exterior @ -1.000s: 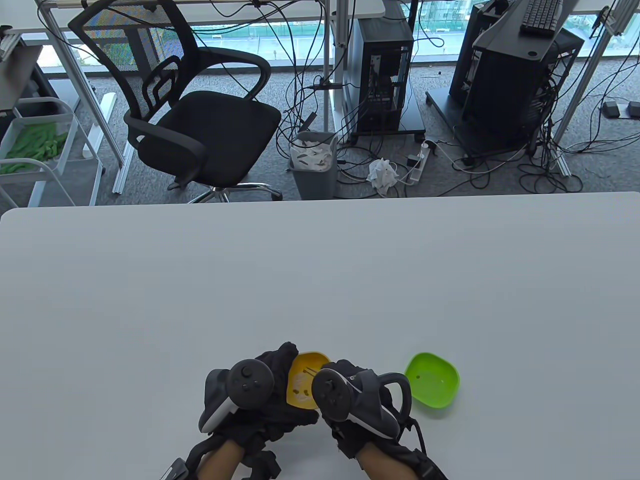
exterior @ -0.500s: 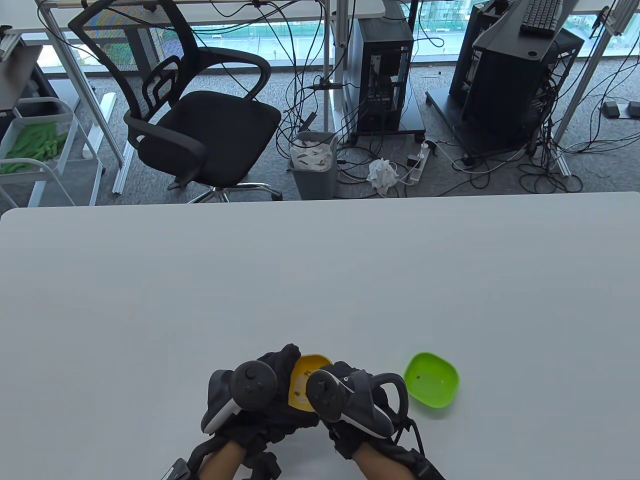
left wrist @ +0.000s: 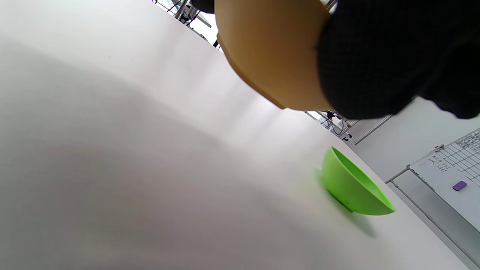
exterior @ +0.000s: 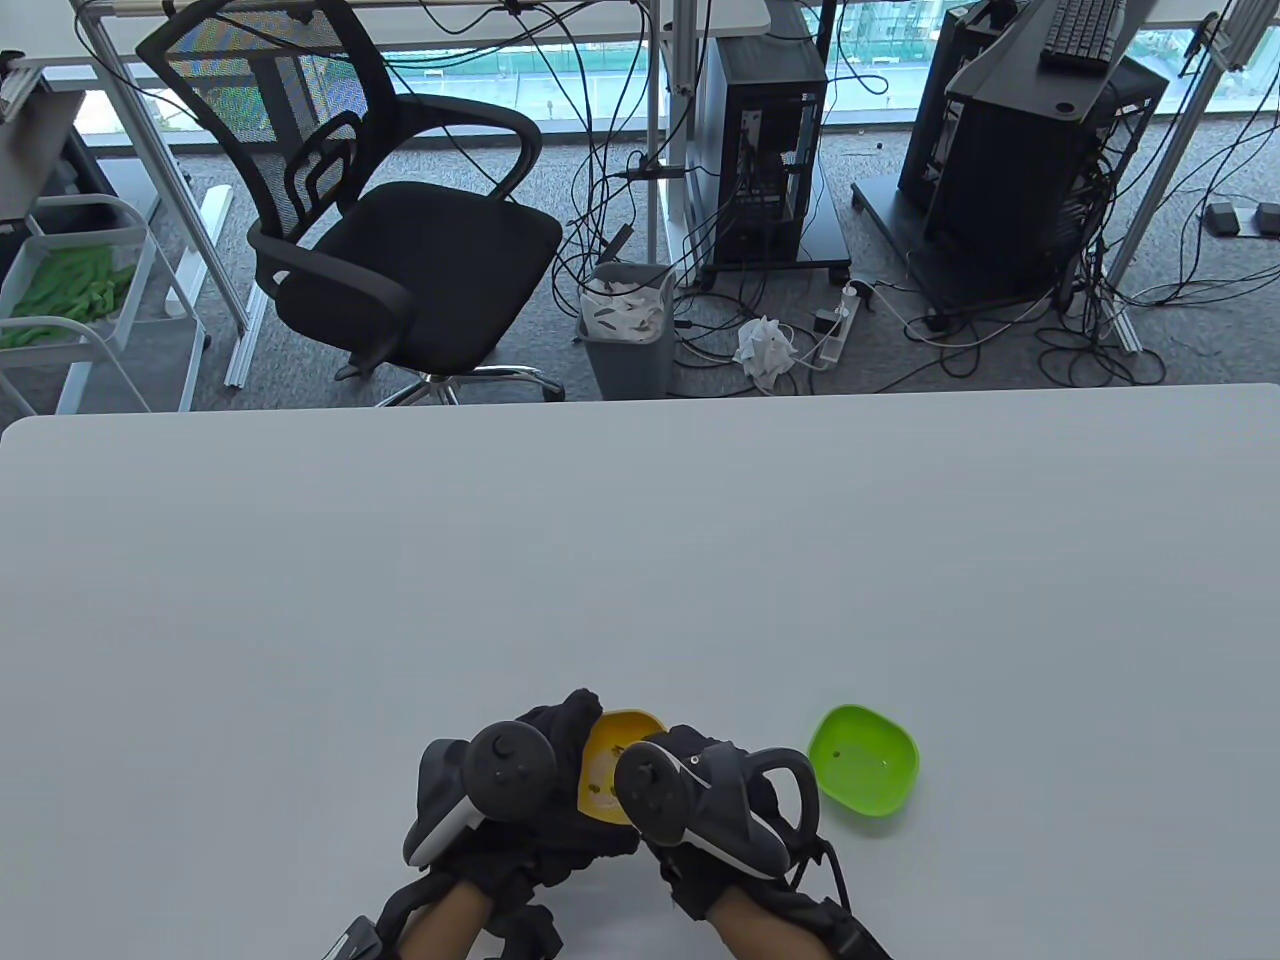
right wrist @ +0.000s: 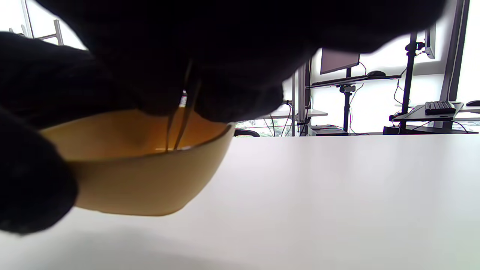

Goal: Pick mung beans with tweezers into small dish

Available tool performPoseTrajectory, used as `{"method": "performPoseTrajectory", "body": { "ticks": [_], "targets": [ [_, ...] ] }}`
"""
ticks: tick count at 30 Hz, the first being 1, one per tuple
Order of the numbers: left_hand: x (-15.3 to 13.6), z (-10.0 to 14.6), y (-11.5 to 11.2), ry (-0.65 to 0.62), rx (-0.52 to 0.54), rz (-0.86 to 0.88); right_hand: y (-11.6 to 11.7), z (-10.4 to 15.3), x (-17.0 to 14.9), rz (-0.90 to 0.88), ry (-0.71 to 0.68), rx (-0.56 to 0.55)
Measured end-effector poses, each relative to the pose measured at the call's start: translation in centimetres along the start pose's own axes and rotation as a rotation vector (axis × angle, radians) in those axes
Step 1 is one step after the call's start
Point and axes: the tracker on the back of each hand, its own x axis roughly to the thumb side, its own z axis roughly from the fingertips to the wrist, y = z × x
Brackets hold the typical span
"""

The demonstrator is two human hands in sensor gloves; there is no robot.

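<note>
Near the table's (exterior: 640,560) front edge, your left hand (exterior: 520,800) tilts the yellow dish (exterior: 605,765) so your right hand's (exterior: 700,800) grip can work the tweezers (right wrist: 180,123) inside.

Your 2 hands crowd the near edge of the bench (exterior: 640,560): the left hand (exterior: 500,790) holds the yellow dish (exterior: 610,750) tilted off the surface, and the right hand (exterior: 720,800) sits just beside it with the tweezers (right wrist: 180,123) reaching into it. The green dish (exterior: 865,760) stands near on the right, apart from that hand. Beyond them, bare bench runs to the far edge and to both sides.
</note>
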Motion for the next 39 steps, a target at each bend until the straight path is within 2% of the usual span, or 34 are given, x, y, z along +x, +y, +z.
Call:
{"method": "performPoseTrajectory", "body": {
  "ticks": [5, 8, 10, 14, 17, 21, 39],
  "targets": [
    [-0.1, 0.0, 0.1, 0.002, 0.007, 0.005, -2.6, 1.2, -2.6, -0.101, 0.053, -0.095],
    [-0.1, 0.1, 0.2, 0.001, 0.007, 0.007, -4.8, 2.7, -6.5, -0.144, 0.154, -0.172],
    [-0.1, 0.0, 0.2, 0.001, 0.008, 0.005, -5.3, 3.6, -8.8, -0.148, 0.217, -0.196],
    [-0.1, 0.0, 0.2, -0.001, 0.008, 0.003, -5.1, 5.8, -14.2, -0.147, 0.372, -0.199],
    [-0.1, 0.0, 0.2, 0.0, 0.007, 0.0, -3.9, 6.8, -16.5, -0.128, 0.441, -0.176],
    [-0.1, 0.1, 0.2, 0.005, 0.011, -0.005, -2.2, 7.1, -17.7, -0.15, 0.471, -0.126],
    [-0.3, 0.2, 0.3, 0.007, 0.014, 0.0, -1.8, 7.2, -17.9, -0.158, 0.485, -0.119]
  ]
}}
